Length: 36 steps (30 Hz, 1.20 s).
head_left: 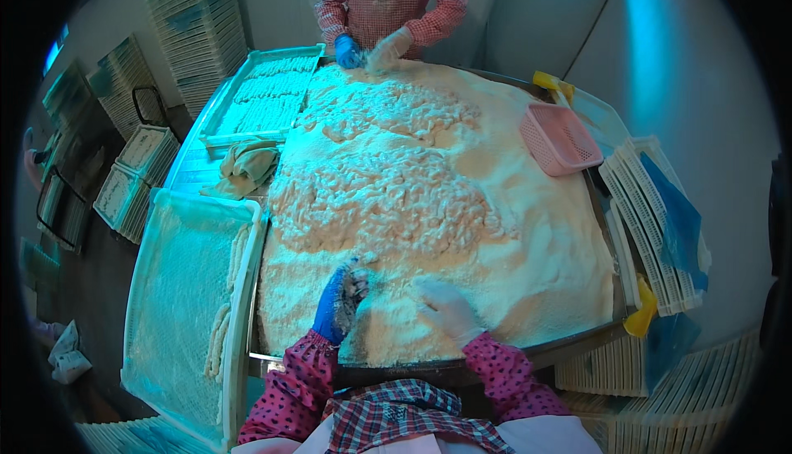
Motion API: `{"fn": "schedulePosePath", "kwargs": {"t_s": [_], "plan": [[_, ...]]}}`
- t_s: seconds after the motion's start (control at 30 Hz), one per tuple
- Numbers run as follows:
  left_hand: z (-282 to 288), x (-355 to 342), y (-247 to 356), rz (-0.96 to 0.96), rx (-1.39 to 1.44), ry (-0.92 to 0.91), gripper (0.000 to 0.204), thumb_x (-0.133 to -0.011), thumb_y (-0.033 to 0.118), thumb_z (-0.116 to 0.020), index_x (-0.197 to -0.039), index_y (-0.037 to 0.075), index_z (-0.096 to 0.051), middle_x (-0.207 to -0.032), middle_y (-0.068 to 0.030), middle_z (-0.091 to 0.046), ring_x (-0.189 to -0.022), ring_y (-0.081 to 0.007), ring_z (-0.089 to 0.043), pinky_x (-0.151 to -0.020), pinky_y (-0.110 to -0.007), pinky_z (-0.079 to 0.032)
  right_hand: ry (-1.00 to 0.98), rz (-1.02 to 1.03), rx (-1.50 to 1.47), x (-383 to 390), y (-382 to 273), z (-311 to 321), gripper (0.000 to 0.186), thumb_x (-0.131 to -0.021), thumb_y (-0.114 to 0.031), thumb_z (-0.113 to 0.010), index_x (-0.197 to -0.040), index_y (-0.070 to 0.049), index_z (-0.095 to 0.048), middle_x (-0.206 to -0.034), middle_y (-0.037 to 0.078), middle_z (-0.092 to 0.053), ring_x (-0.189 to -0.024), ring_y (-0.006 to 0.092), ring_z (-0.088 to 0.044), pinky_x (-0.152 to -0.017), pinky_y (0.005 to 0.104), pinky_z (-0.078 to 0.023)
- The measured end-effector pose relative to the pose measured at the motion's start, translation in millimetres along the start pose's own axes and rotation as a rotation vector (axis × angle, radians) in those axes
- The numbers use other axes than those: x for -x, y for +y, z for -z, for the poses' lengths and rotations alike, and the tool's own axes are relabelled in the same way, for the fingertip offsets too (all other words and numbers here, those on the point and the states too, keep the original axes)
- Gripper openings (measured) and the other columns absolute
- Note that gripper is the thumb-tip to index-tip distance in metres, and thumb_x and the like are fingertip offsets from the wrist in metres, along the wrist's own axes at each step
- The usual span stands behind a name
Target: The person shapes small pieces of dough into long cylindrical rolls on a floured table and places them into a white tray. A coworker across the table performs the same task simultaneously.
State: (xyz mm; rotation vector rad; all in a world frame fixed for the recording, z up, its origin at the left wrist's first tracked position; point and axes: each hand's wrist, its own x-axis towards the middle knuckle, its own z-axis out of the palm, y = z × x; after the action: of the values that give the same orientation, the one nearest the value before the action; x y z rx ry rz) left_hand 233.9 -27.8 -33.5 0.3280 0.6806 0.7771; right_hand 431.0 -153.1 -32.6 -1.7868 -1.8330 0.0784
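Observation:
A blue glove dusted with crumbs covers my left hand (339, 299). Its fingers are curled in at the near edge of the heap, and whatever they hold is hidden. My right hand (448, 311), in a whitish glove, lies over the pale crumbs with its fingers stretched out, slightly blurred. Just beyond both hands is a large heap of crumb-coated strips (379, 200), resting on a thick bed of pale crumbs (528, 248). To the left of my left hand, a mesh-lined tray (177, 289) carries a few coated strips (219, 338) along its right side.
Across the table a person (388, 9) in a checked apron handles a second heap (388, 108). A filled tray (268, 91) and a crumpled cloth (247, 165) lie at the left. A pink basket (561, 139) sits far right, near stacked white trays (648, 223). More trays (194, 25) are piled behind.

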Motion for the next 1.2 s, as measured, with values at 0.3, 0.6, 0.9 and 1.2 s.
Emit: {"fn": "schedulePosePath", "kwargs": {"t_s": [0.3, 0.6, 0.9, 1.2], "plan": [[25, 6, -12, -0.137, -0.250, -0.079, 0.041, -0.095, 0.029, -0.046, -0.128, 0.004, -0.045, -0.108, -0.0098, -0.058, -0.102, -0.0208, -0.055, -0.093, -0.035, -0.041, 0.125, -0.743, -1.131, -16, -19, -18, 0.028, -0.081, -0.015, -0.068, -0.107, -0.006, -0.065, -0.098, 0.006, -0.068, -0.085, 0.0090, -0.061, -0.074, 0.0248, -0.050], [-22, 27, -18, 0.051, 0.314, -0.494, 0.058, -0.097, 0.044, -0.027, -0.143, 0.011, -0.020, -0.146, -0.0119, -0.025, -0.134, -0.0257, -0.025, -0.109, -0.039, -0.022, 0.237, 0.158, -0.302, -14, -96, -10, 0.037, -0.090, -0.024, -0.050, -0.124, -0.009, -0.054, -0.121, 0.014, -0.056, -0.108, 0.0313, -0.055, -0.096, 0.0405, -0.041], [-47, 26, -92, -0.576, 0.351, -0.498, 0.056, -0.095, 0.038, -0.035, -0.144, 0.017, -0.020, -0.150, -0.0062, -0.017, -0.138, -0.0282, -0.012, -0.111, -0.051, -0.004, 0.164, 0.165, -0.133, -32, -84, -19, 0.049, -0.093, -0.035, -0.033, -0.136, -0.014, -0.042, -0.145, 0.010, -0.032, -0.138, 0.0298, -0.018, -0.110, 0.0509, -0.005], [55, 26, -44, 0.128, 0.137, -0.030, 0.058, -0.092, 0.045, -0.040, -0.137, 0.009, -0.034, -0.131, -0.0130, -0.045, -0.116, -0.0243, -0.044, -0.096, -0.041, -0.038, 0.210, -0.029, -0.435, -66, -43, -19, 0.055, -0.085, -0.031, -0.058, -0.131, -0.004, -0.042, -0.132, 0.019, -0.043, -0.128, 0.0336, -0.034, -0.108, 0.0415, -0.021]]}}
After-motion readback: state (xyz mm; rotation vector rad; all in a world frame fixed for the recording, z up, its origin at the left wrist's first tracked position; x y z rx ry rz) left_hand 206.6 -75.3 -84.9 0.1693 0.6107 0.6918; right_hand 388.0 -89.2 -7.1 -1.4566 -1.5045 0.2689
